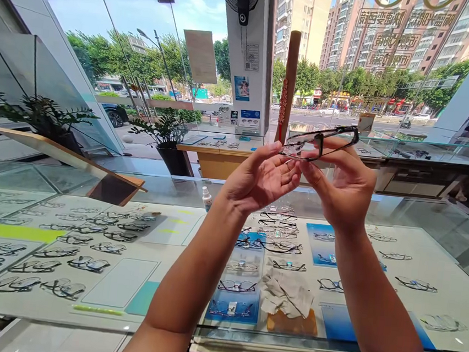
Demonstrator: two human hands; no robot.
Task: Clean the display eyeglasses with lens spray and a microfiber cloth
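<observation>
A pair of dark-framed glasses (323, 143) is held up above the glass display counter, in front of the window. My right hand (342, 181) grips it, fingers behind and thumb below near the frame. My left hand (261, 176) is palm up at the left end of the glasses, its thumb and fingertips closed around that edge. Beneath both arms, rows of glasses (279, 247) lie in the counter. A crumpled grey cloth (287, 292) rests over an orange-brown object (293, 321) near the front edge.
The glass counter (117, 311) spans the width. A small spray bottle (206, 198) stands behind my left forearm. A tilted wooden-edged mirror (117, 187) is at left. Beyond are potted plants (172, 137), a wooden post (290, 82) and another display counter (419, 155).
</observation>
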